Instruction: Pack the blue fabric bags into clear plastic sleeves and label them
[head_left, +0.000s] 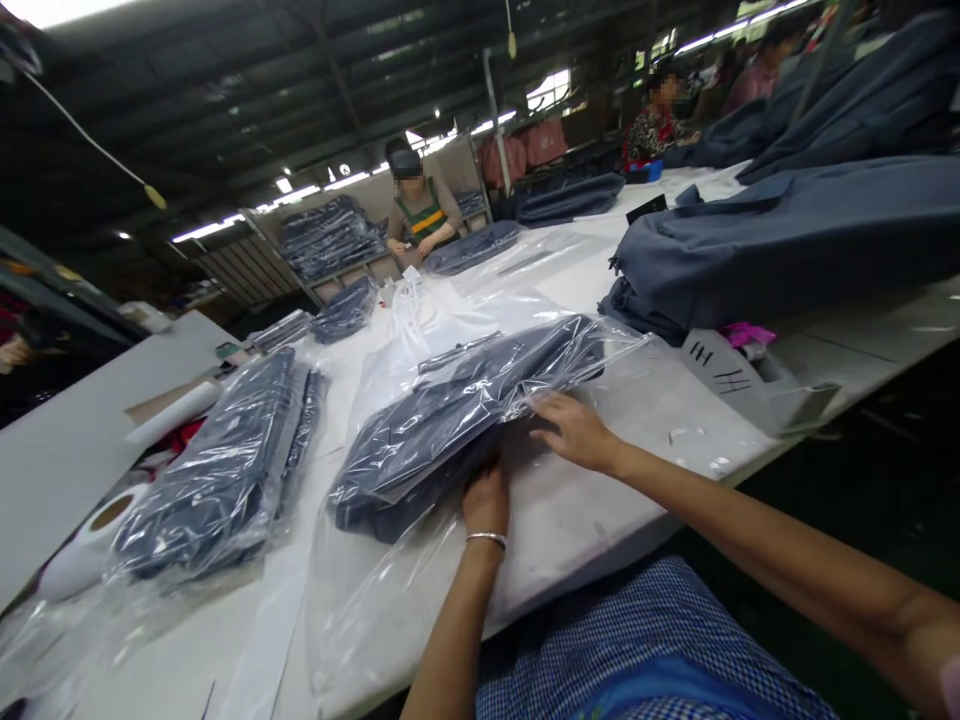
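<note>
A folded dark blue garment lies in front of me, with a clear plastic bag over it. My left hand, with a silver bangle at the wrist, reaches in at the garment's near edge. Its fingers are hidden under the fabric and plastic. At the bag's near right edge, my right hand has thumb and fingers closed on the plastic film. Loose film spreads from the bag across the white table.
Bagged garments are stacked at left, near a white roll. A large dark blue fabric pile lies at right behind a white plastic container. A co-worker stands across the table; another person is farther right.
</note>
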